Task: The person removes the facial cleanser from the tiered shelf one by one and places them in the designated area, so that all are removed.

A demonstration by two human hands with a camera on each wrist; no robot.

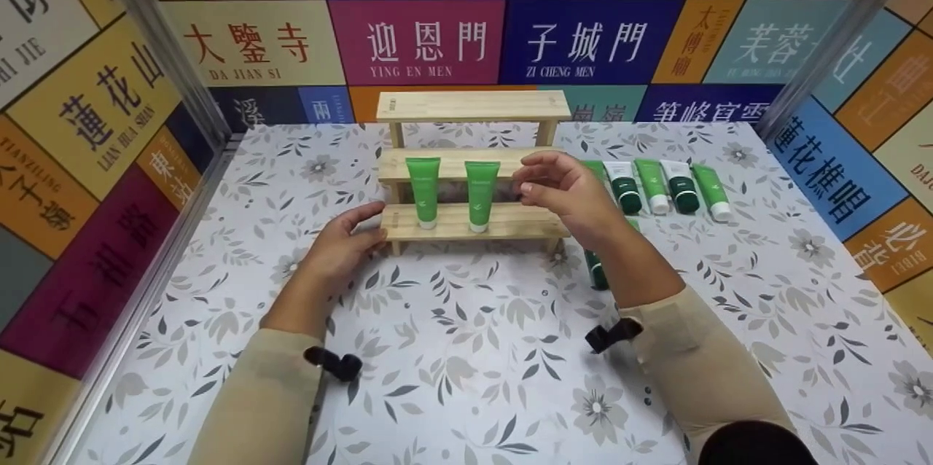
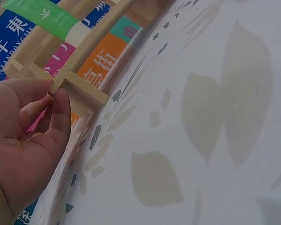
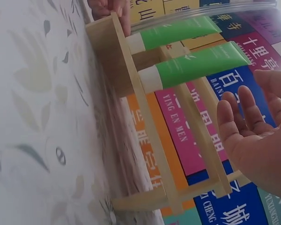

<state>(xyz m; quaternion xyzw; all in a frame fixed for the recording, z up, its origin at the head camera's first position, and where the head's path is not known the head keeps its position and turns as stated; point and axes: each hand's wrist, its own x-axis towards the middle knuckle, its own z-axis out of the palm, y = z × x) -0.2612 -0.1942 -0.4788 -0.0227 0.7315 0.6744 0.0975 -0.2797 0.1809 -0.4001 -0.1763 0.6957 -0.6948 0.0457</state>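
Note:
A three-step wooden display rack stands on the table. On its lowest step, two light green squeeze tubes stand upright on their white caps, the left tube and the right tube. My left hand pinches the left end of that step between thumb and fingers; the left wrist view shows the grip at the step's corner. Beside the right tube, my right hand hovers in front of the rack's right side. Its fingers are loosely bent and hold nothing, apart from the tube in the right wrist view.
Right of the rack, several tubes lie in a row, light green ones alternating with white-and-dark-green ones. More tubes, one dark green, are partly hidden behind my right forearm. Panels with printed signs enclose the back and sides of the flower-patterned table.

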